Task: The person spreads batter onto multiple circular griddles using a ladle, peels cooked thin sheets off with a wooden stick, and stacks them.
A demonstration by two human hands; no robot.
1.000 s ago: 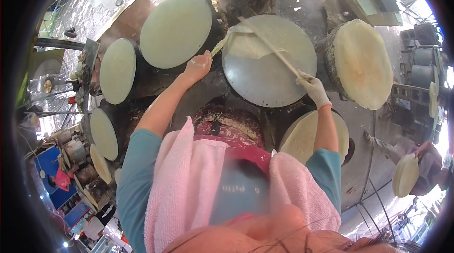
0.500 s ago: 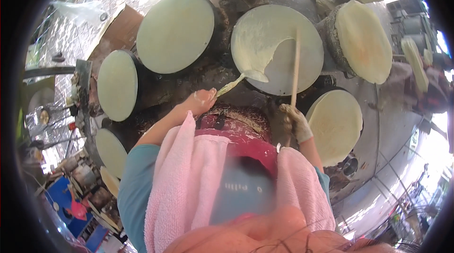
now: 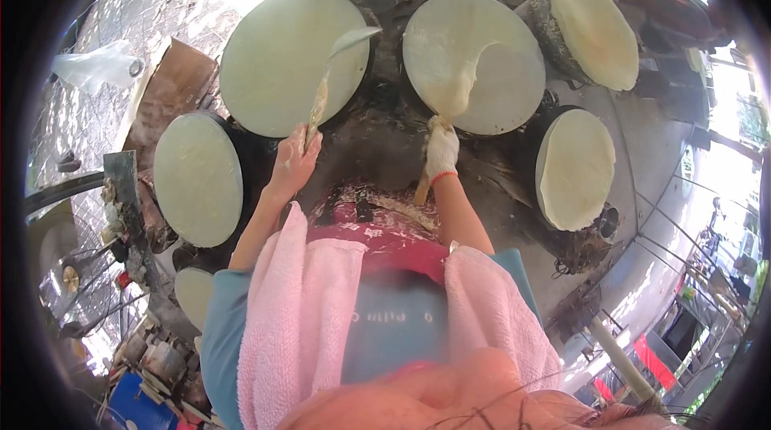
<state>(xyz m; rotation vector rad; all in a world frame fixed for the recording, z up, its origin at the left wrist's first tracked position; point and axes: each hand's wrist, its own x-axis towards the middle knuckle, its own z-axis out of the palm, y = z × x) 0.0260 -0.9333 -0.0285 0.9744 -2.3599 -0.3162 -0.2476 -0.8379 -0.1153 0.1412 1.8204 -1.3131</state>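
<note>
My left hand (image 3: 297, 158) is closed around the batter-smeared handle of a ladle (image 3: 352, 40), whose bowl hangs over the right side of the back-left griddle (image 3: 289, 65). Pale batter covers that round griddle. In a white glove, my right hand (image 3: 441, 150) grips a wooden stick (image 3: 422, 189) at the near edge of the back-right griddle (image 3: 510, 97). The stick's lower end shows below my fist; its far part is hard to make out against the batter. A curved sheet of batter (image 3: 438, 57) covers the left and upper part of this griddle, leaving bare grey metal at right.
A pale flatbread (image 3: 596, 32) lies over a round griddle at far right. Below it, another thin sheet (image 3: 574, 173) is on a griddle with its left edge lifted. A batter-covered griddle (image 3: 197, 181) stands at left, near a cardboard piece (image 3: 173, 85).
The ladle has moved left from the back-right griddle to over the back-left one. My right hand has moved left with the stick, and the batter there spreads further over the top.
</note>
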